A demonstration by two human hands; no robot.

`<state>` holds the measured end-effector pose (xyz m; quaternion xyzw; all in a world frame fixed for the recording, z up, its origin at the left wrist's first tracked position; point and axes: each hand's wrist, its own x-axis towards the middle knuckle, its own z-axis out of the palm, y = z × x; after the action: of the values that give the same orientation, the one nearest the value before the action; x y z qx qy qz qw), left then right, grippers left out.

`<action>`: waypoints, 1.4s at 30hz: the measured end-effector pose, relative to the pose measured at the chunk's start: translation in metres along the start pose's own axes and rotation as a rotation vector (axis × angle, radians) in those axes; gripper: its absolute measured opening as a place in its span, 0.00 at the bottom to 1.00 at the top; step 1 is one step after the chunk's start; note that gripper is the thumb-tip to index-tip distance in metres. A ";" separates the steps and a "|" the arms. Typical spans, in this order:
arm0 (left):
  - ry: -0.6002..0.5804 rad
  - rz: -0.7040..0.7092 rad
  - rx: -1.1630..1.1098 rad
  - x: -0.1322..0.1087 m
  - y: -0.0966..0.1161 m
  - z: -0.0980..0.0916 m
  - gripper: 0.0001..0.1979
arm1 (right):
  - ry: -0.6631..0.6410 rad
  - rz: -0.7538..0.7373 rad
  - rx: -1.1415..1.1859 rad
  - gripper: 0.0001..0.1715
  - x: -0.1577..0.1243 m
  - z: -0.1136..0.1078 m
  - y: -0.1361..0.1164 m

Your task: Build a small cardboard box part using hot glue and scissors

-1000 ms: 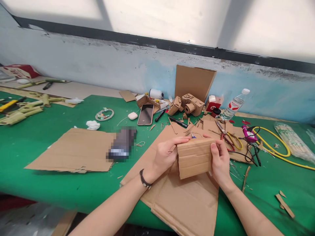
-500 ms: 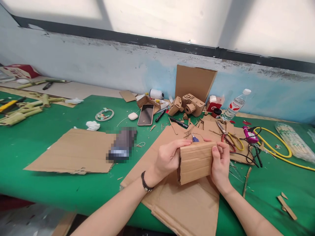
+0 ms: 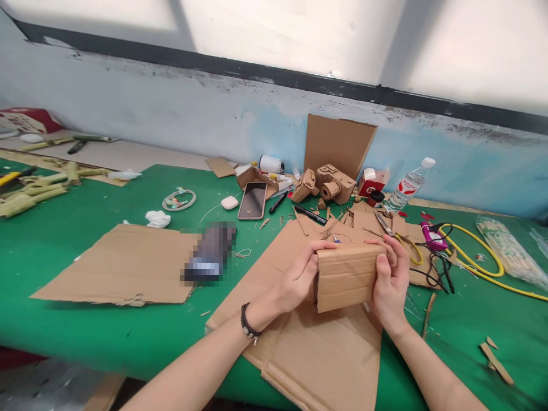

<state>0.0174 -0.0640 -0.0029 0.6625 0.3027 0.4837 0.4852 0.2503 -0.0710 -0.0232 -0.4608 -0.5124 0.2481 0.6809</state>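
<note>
Between my two hands is a small folded cardboard box (image 3: 349, 279), its creased front face turned toward me. My left hand (image 3: 302, 277) grips its left end, with the fingers along the top edge and partly behind. At the right end my right hand (image 3: 391, 279) holds it, thumb on the front and fingers bent behind the top corner. Below the box lies a large cardboard sheet (image 3: 317, 359). Just behind it the tip of a blue tool (image 3: 337, 240) shows, mostly hidden. Scissors with red and yellow handles (image 3: 385, 224) lie beyond my right hand, partly covered by it.
A cardboard camera model (image 3: 336, 184) stands at the back before an upright cardboard panel (image 3: 340, 142). Right of it is a water bottle (image 3: 409, 185). A phone (image 3: 253, 200) and another cardboard sheet (image 3: 124, 265) lie to the left. A yellow cable (image 3: 479, 242) curls at the right.
The box has shifted slightly right and up and turned a little. My left hand's grip has moved lower on its end, and my right hand has moved right with it.
</note>
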 end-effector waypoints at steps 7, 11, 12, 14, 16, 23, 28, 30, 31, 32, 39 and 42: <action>0.000 0.035 -0.021 -0.011 -0.019 0.006 0.28 | 0.004 -0.145 -0.133 0.17 -0.007 0.000 -0.007; 0.109 0.106 0.115 -0.015 -0.029 0.010 0.23 | -0.029 -0.196 -0.090 0.15 -0.013 0.002 -0.001; 0.126 0.129 0.139 -0.016 -0.031 0.010 0.22 | -0.039 -0.205 -0.078 0.14 -0.014 0.002 0.000; 0.139 0.164 0.182 -0.017 -0.032 0.009 0.22 | -0.058 -0.215 -0.077 0.15 -0.014 0.001 0.000; 0.128 0.184 0.221 -0.017 -0.030 0.007 0.22 | -0.095 -0.194 -0.101 0.18 -0.012 -0.002 -0.002; 0.118 0.232 0.269 -0.015 -0.023 0.007 0.18 | -0.217 -0.147 -0.016 0.09 -0.006 -0.003 -0.012; 0.138 0.214 0.299 -0.015 -0.024 0.007 0.19 | -0.213 -0.155 -0.007 0.08 -0.007 0.000 -0.013; 0.142 0.202 0.301 -0.014 -0.024 0.006 0.20 | -0.210 -0.152 -0.010 0.08 -0.007 0.000 -0.013; 0.142 0.191 0.299 -0.014 -0.023 0.006 0.21 | -0.211 -0.152 -0.013 0.08 -0.008 0.000 -0.013; 0.145 0.178 0.298 -0.014 -0.022 0.006 0.21 | -0.210 -0.151 -0.016 0.08 -0.008 0.000 -0.013; 0.166 0.171 0.319 -0.013 -0.018 0.006 0.22 | -0.189 -0.140 -0.019 0.08 -0.013 0.002 -0.014; 0.166 0.180 0.321 -0.013 -0.019 0.006 0.21 | -0.187 -0.132 -0.017 0.08 -0.014 0.003 -0.013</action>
<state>0.0197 -0.0704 -0.0252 0.7137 0.3541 0.5236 0.3017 0.2414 -0.0868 -0.0185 -0.4065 -0.6049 0.2405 0.6411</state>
